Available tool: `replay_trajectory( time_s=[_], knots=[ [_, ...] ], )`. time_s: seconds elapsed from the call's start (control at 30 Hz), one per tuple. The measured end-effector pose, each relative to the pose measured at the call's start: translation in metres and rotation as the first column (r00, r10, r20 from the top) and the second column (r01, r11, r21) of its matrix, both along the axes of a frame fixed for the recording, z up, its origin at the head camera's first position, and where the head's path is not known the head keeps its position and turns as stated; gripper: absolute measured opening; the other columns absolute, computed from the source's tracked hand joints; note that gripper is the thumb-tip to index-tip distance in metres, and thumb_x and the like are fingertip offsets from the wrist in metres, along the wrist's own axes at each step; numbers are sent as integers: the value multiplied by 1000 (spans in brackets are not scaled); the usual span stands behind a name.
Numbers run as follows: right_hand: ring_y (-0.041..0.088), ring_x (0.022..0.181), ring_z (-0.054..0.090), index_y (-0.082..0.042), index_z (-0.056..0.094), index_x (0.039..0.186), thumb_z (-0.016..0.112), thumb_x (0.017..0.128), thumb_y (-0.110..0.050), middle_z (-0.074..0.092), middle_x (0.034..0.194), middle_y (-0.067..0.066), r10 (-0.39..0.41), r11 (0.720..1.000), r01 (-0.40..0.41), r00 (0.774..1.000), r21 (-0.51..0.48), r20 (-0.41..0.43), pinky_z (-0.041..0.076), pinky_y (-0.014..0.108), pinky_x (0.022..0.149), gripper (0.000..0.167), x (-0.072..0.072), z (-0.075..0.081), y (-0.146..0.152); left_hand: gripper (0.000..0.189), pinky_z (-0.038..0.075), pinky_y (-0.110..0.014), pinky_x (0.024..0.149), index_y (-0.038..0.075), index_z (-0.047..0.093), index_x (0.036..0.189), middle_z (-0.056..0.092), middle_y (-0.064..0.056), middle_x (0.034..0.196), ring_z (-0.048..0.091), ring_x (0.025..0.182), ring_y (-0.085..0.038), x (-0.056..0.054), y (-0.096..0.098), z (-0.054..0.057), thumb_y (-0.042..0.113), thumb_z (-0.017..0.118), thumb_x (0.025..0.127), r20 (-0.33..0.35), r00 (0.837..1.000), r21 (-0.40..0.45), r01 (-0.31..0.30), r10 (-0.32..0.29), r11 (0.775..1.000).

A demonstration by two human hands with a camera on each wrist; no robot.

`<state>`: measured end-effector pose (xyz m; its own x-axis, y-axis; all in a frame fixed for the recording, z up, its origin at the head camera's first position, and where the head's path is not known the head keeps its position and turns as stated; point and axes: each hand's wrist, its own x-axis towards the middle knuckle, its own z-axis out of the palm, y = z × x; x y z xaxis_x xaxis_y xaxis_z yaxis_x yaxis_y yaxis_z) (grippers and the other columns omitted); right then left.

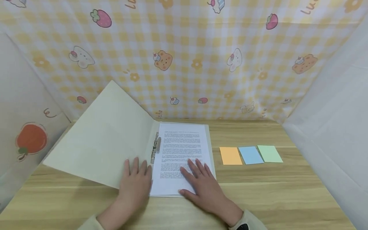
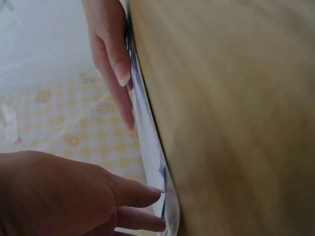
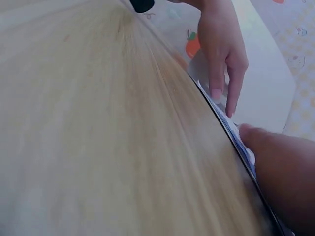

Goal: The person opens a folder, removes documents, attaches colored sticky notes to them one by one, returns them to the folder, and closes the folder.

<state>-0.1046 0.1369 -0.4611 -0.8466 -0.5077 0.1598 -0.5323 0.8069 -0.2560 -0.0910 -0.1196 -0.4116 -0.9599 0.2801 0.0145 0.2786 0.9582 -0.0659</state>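
Observation:
A cream file folder [image 1: 97, 137] stands opened on the table, its front cover tilted up to the left. Inside, on the right, lies a stack of printed paper [image 1: 182, 147], with a metal clip [image 1: 156, 148] along the spine. My left hand [image 1: 135, 183] is at the lower part of the folder near the spine, fingers extended between the cover and the paper's left edge. Spread fingers of my right hand [image 1: 205, 188] rest on the lower right of the top sheet. Both wrist views show the hands low over the folder's near edge.
To the folder's right lie an orange sticky note [image 1: 231, 156], a blue one [image 1: 251, 155] and a green one [image 1: 270, 154], side by side on the wooden table [image 1: 273, 198]. A yellow checked cloth [image 1: 195, 41] hangs behind; white cloth walls flank both sides.

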Motion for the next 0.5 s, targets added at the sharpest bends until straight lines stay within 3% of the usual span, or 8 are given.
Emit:
replay_trajectory(
  time_s=[0.13, 0.3, 0.5],
  knots=[
    [38, 155, 25, -29, 43, 155, 42, 98, -69, 31, 167, 8, -3, 999, 2, 1000, 37, 6, 21, 61, 124, 69, -1, -2, 0, 48, 16, -71, 121, -3, 57, 138, 52, -23, 150, 34, 147, -51, 4, -2, -4, 22, 61, 97, 6, 1000, 24, -17, 17, 1000],
    [37, 155, 26, -30, 42, 155, 43, 98, -68, 31, 167, 7, -10, 999, 10, 1000, 49, -2, 22, 61, 124, 68, 0, -5, 5, 52, 18, -72, 120, -1, 58, 139, 53, -19, 150, 36, 147, -49, 6, -11, -10, 31, 61, 98, -20, 999, 82, -31, 33, 996],
    [38, 154, 28, -29, 44, 154, 46, 98, -66, 34, 165, 8, -6, 999, 6, 1000, 43, -20, 25, 62, 122, 67, 3, -5, 13, 55, 16, -74, 118, -1, 57, 140, 53, -18, 150, 35, 147, -49, 8, -25, -13, 35, 61, 99, -2, 998, 118, -63, 63, 991]
  ],
)
